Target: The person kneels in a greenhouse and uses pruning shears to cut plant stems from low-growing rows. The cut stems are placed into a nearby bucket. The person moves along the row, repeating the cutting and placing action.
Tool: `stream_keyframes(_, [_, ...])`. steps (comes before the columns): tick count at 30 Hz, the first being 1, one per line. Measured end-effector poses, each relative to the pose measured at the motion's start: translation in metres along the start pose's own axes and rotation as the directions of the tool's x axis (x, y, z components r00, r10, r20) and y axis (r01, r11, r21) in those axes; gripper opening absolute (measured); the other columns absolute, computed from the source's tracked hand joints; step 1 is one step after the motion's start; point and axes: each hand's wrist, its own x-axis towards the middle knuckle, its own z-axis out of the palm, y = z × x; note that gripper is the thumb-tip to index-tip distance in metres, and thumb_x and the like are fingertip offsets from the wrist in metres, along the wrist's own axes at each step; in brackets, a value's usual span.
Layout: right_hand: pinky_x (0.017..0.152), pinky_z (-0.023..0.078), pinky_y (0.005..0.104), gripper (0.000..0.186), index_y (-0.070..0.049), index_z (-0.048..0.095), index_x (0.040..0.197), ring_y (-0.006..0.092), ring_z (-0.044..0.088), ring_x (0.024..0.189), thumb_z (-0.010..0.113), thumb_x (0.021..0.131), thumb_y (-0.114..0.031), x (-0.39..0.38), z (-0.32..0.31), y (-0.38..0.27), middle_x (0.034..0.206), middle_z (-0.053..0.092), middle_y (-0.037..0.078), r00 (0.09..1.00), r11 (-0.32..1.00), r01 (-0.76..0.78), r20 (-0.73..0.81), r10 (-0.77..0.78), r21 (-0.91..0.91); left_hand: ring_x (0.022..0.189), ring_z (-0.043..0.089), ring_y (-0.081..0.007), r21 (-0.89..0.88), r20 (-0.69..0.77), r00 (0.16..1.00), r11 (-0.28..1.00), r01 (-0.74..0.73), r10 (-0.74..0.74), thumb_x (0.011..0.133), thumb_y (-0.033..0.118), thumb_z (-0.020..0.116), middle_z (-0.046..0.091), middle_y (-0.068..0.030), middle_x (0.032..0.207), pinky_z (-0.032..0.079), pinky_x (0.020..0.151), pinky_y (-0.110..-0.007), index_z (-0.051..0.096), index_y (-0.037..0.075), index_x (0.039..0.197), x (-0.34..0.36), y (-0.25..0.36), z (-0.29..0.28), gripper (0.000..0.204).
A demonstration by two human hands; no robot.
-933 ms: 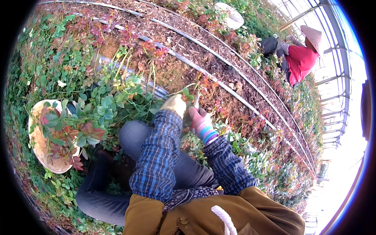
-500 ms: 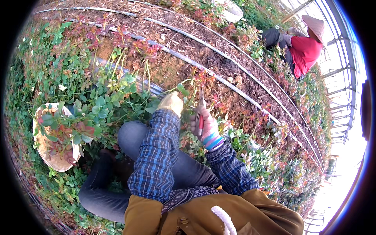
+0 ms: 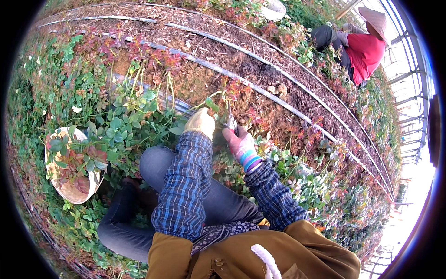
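Observation:
My left hand [image 3: 200, 122], in a pale yellow glove, is closed at the middle of the bed. A thin green leafy stem [image 3: 213, 101] comes out at its fingers, which are mostly hidden. Close beside it on the right, my right hand [image 3: 239, 139], in a pink glove with a striped cuff, grips a pair of pruning shears. The shears' metal blades [image 3: 229, 111] point away from me, toward small reddish shoots [image 3: 238, 89] just beyond.
A woven basket [image 3: 74, 189] with leafy cut-looking stems stands at my left. Long grey pipes [image 3: 218, 69] curve across the mulched soil ahead. Dense green bushes [image 3: 320, 190] grow at right. A person in a red top and conical hat [image 3: 364, 53] crouches far right, near a pale container [image 3: 274, 10].
My right hand has turned, so the shears' red handle has mostly gone from sight, and it has moved slightly left. My left hand stays nearly in place. The far person leans slightly differently.

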Motion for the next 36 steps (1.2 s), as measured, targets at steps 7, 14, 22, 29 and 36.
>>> stream_keyframes(7, [0.077, 0.049, 0.0337, 0.058, 0.005, 0.060, 0.111, 0.0202, 0.062, 0.083, 0.068, 0.078, -0.042, -0.005, -0.005, 0.001, 0.091, 0.067, 0.014, 0.997, 0.996, -0.069, -0.036, 0.067, -0.048, 0.111, 0.057, -0.0348, 0.026, -0.014, 1.000, 1.000, -0.002, 0.003, 0.087, 0.023, 0.050, 0.062, -0.0193, 0.117, 0.044, 0.095, -0.043, 0.060, 0.008, 0.117, 0.003, 0.001, 0.006, 0.035])
stream_keyframes(14, [0.081, 0.049, 0.0367, 0.061, 0.005, 0.058, 0.114, 0.0281, 0.065, 0.089, 0.067, 0.078, -0.043, -0.004, -0.011, -0.018, 0.094, 0.067, 0.020, 0.999, 0.978, -0.030, 0.023, 0.036, -0.205, 0.111, 0.058, -0.0350, 0.035, -0.023, 1.000, 0.999, -0.015, 0.016, 0.086, 0.021, 0.047, 0.062, -0.0202, 0.117, 0.044, 0.095, -0.044, 0.060, 0.007, 0.117, 0.010, -0.008, 0.009, 0.036])
stream_keyframes(22, [0.085, 0.048, 0.0423, 0.067, 0.002, 0.057, 0.116, 0.0384, 0.064, 0.096, 0.068, 0.074, -0.050, 0.000, -0.009, -0.009, 0.100, 0.066, 0.024, 0.999, 0.974, -0.053, -0.023, 0.049, -0.222, 0.111, 0.057, -0.0355, 0.072, -0.019, 1.000, 0.997, 0.010, -0.009, 0.086, 0.021, 0.046, 0.061, -0.0203, 0.118, 0.044, 0.095, -0.044, 0.058, 0.006, 0.119, 0.000, 0.005, 0.006, 0.038])
stream_keyframes(29, [0.084, 0.049, 0.0423, 0.064, 0.002, 0.058, 0.112, 0.0385, 0.064, 0.094, 0.069, 0.073, -0.048, -0.008, -0.009, -0.006, 0.098, 0.066, 0.024, 0.999, 0.987, 0.000, -0.049, -0.008, -0.158, 0.112, 0.056, -0.0348, 0.069, -0.042, 0.999, 0.998, 0.001, 0.002, 0.087, 0.021, 0.046, 0.061, -0.0201, 0.119, 0.044, 0.096, -0.043, 0.059, 0.007, 0.118, 0.003, 0.001, 0.008, 0.036])
stream_keyframes(36, [0.084, 0.049, 0.0403, 0.070, 0.005, 0.055, 0.120, 0.0364, 0.064, 0.096, 0.069, 0.074, -0.046, 0.001, -0.006, -0.015, 0.101, 0.065, 0.025, 0.999, 0.981, -0.028, -0.050, 0.019, -0.191, 0.113, 0.056, -0.0346, 0.041, -0.008, 1.000, 0.999, 0.008, -0.007, 0.087, 0.021, 0.046, 0.060, -0.0201, 0.120, 0.043, 0.096, -0.043, 0.059, 0.008, 0.118, 0.004, 0.000, 0.006, 0.036])
